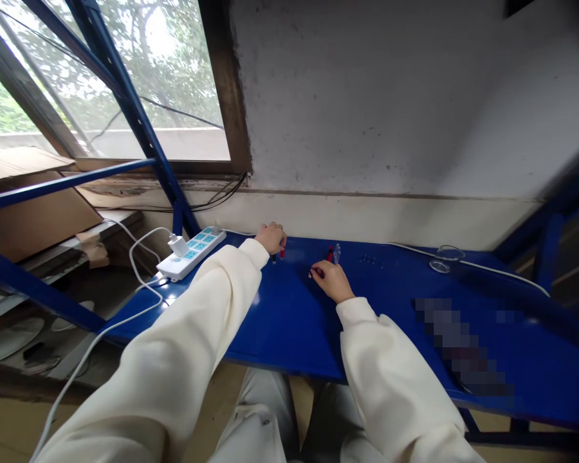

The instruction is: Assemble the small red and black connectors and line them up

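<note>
While seated at blue table (289, 321), pinching something small and red in each hand.
Grips red piece (282, 253) in left hand (271, 237), fingers curled tight round it, dark tip poking down toward table just under grip. Pinches red bit (312, 273) at fingertips of right hand (332, 280); too small to tell exact part. Leaves loose red part (330, 253) and clear part (336, 253) just beyond right grip, tiny dark bits (371, 259) farther out on same side, clear dish (441, 263) well apart, power strip (192, 252) outward of left grip. Best done, probably: keep wrists planted on table, hold both pieces low over surface, squeeze lightly near ends, keep sleeves off loose parts to avoid knocking or rolling them away.
</note>
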The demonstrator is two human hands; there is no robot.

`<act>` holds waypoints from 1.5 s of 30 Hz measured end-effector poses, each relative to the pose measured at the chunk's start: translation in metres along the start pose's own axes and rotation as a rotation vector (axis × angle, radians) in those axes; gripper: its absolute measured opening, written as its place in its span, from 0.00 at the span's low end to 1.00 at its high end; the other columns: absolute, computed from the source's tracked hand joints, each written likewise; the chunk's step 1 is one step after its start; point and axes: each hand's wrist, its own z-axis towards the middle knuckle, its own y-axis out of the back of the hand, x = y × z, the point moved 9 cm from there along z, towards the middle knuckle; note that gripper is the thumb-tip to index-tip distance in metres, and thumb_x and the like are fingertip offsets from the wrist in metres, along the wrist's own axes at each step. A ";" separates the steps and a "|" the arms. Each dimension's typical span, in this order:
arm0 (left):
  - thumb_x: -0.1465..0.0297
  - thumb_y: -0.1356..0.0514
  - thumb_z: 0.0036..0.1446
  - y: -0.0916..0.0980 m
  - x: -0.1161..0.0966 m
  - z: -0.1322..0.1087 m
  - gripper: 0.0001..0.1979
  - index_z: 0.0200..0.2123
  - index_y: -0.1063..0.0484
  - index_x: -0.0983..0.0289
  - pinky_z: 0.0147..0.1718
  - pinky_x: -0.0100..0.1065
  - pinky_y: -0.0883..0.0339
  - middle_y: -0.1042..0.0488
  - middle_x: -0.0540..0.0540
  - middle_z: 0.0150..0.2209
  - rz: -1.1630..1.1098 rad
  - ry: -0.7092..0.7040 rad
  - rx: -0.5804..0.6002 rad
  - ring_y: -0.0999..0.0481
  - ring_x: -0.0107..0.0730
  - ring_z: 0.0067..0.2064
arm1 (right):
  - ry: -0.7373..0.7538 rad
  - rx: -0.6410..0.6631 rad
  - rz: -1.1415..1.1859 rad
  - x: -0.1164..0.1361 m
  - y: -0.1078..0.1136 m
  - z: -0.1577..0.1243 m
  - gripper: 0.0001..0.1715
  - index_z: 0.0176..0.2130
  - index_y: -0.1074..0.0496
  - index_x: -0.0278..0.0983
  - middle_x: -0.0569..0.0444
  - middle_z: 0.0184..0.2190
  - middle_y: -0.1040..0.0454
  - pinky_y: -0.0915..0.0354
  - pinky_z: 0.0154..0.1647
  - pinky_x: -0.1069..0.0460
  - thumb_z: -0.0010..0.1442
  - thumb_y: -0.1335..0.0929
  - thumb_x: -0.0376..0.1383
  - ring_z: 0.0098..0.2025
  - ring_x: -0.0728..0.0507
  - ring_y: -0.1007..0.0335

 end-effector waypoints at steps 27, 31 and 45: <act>0.68 0.42 0.45 -0.030 0.022 -0.003 0.06 0.29 0.28 0.61 0.42 0.40 0.47 0.31 0.56 0.38 0.005 0.071 0.036 0.38 0.41 0.45 | 0.001 0.016 -0.008 -0.001 -0.002 0.000 0.09 0.32 0.31 0.37 0.57 0.25 0.32 0.47 0.31 0.54 0.55 0.39 0.36 0.26 0.51 0.37; 0.68 0.42 0.45 -0.030 0.021 -0.003 0.06 0.29 0.28 0.61 0.42 0.41 0.47 0.31 0.56 0.38 -0.004 0.074 0.039 0.38 0.41 0.45 | -0.008 0.012 -0.002 0.000 -0.001 0.000 0.08 0.32 0.31 0.38 0.57 0.25 0.32 0.47 0.31 0.54 0.55 0.39 0.35 0.26 0.51 0.38; 0.68 0.42 0.45 -0.030 0.022 -0.004 0.07 0.29 0.28 0.62 0.42 0.40 0.47 0.31 0.56 0.38 0.004 0.069 0.034 0.37 0.42 0.45 | -0.016 0.013 -0.002 0.000 0.000 0.000 0.09 0.31 0.31 0.38 0.57 0.25 0.31 0.47 0.32 0.54 0.55 0.39 0.35 0.26 0.51 0.37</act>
